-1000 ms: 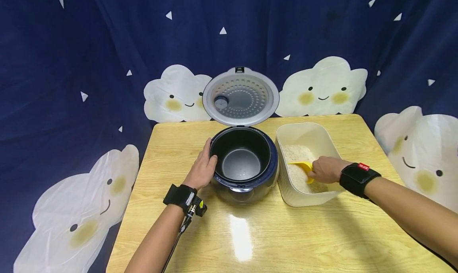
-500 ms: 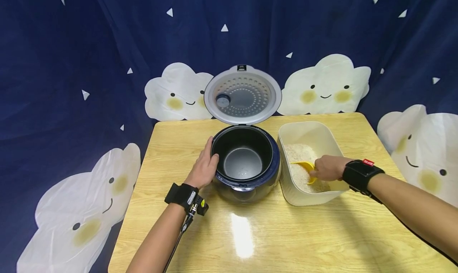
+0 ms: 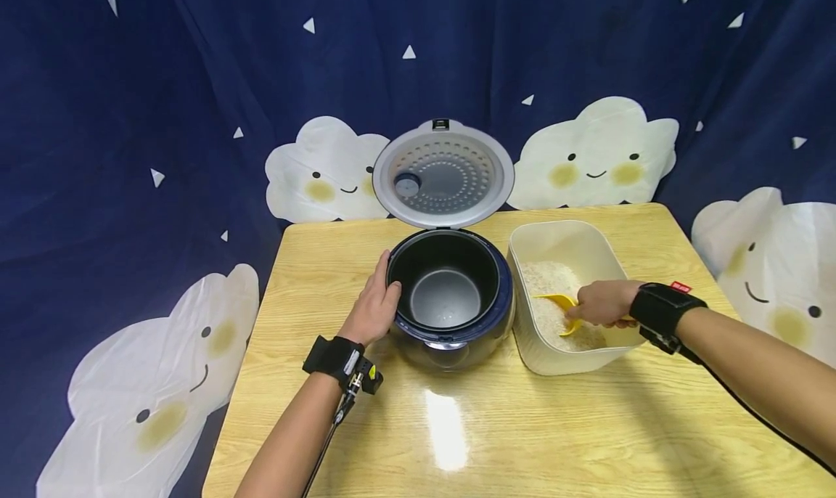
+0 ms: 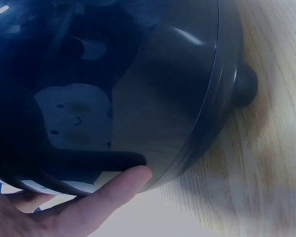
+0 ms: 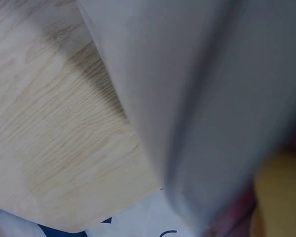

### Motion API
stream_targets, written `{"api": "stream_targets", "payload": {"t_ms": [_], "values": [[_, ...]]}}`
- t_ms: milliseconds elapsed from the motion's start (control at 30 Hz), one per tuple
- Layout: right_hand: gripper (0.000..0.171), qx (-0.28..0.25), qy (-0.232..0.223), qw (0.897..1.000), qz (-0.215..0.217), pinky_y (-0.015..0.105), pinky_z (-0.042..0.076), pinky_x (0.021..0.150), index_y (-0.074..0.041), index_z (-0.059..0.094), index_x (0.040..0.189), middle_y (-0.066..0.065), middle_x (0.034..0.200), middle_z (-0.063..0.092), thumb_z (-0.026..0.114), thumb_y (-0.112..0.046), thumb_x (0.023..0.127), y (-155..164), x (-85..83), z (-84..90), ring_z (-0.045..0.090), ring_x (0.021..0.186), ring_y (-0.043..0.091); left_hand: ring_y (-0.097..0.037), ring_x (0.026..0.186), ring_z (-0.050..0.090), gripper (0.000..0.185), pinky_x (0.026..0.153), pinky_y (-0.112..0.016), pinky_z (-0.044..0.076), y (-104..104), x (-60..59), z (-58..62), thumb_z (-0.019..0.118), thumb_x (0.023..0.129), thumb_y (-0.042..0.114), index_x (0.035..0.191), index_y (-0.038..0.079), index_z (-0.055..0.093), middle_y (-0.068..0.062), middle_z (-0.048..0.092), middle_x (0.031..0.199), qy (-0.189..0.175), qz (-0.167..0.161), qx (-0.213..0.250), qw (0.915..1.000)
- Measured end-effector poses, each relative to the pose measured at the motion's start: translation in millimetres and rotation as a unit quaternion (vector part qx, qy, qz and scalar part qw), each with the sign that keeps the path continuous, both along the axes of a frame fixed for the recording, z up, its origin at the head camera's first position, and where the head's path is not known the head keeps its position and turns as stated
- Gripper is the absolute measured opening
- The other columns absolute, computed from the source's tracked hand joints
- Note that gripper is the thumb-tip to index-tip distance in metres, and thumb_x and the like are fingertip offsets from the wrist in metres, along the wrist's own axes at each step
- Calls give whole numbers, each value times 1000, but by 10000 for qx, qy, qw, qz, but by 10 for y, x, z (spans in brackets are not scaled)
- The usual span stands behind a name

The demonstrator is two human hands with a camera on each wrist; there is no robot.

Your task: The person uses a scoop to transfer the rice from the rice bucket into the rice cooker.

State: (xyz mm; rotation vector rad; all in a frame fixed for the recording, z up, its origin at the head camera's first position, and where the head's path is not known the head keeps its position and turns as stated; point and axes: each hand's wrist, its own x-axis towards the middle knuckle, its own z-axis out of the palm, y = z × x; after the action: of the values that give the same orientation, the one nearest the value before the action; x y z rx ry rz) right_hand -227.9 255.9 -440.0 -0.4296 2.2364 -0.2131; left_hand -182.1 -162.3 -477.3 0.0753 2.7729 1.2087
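A person sits at a light wooden table [image 3: 535,425] in front of a dark blue curtain hung with smiling paper clouds. Near the middle of the table, toward its far edge, stands a dark blue rice cooker [image 3: 449,302] with its round lid [image 3: 443,175] tipped up and back, showing the perforated inner plate. The black inner pot looks bare apart from what may be a few grains on its floor.

The left hand [image 3: 374,308] rests against the cooker's left side with fingers nearly straight, thumb at the rim, bracing it rather than gripping. The left wrist view shows a fingertip [image 4: 133,178] pressed flat to the glossy curved shell.

Just to the right of the cooker, almost touching it, is a pale translucent plastic tub [image 3: 558,240] holding white rice [image 3: 548,287]. The right hand [image 3: 604,303] is inside the tub, fingers curled round the handle of a yellow scoop [image 3: 558,305], whose bowl lies in the rice pointing left. The right wrist view shows mostly the tub's blurred wall and the table's near corner.

To scoop well, the scoop's mouth should probably push under the rice and come up level, not heaped, so grains do not spill over the narrow gap between tub and cooker. Keeping the left hand firm should stop the cooker sliding.
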Motion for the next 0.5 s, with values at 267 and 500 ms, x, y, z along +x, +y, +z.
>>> {"api": "stream_targets", "payload": {"t_ms": [267, 500], "values": [[50, -107, -378, 9988, -275, 22, 31, 40, -21, 44, 62, -8, 52, 36, 52, -46, 104, 11, 4, 85, 33, 42, 7, -28, 162, 22, 66, 131, -53, 25, 5, -15, -22, 33, 110, 36, 168, 29, 2, -5, 17, 176, 12, 4, -30, 10000], [50, -171, -628, 9975, -274, 22, 33, 39, -20, 45, 62, -8, 51, 36, 52, -46, 104, 26, 29, 163, 33, 40, 7, -29, 162, 23, 67, 131, -53, 24, 0, -16, -24, 35, 109, 35, 168, 28, 2, -6, 18, 176, 10, 15, 5, 10000]]}}
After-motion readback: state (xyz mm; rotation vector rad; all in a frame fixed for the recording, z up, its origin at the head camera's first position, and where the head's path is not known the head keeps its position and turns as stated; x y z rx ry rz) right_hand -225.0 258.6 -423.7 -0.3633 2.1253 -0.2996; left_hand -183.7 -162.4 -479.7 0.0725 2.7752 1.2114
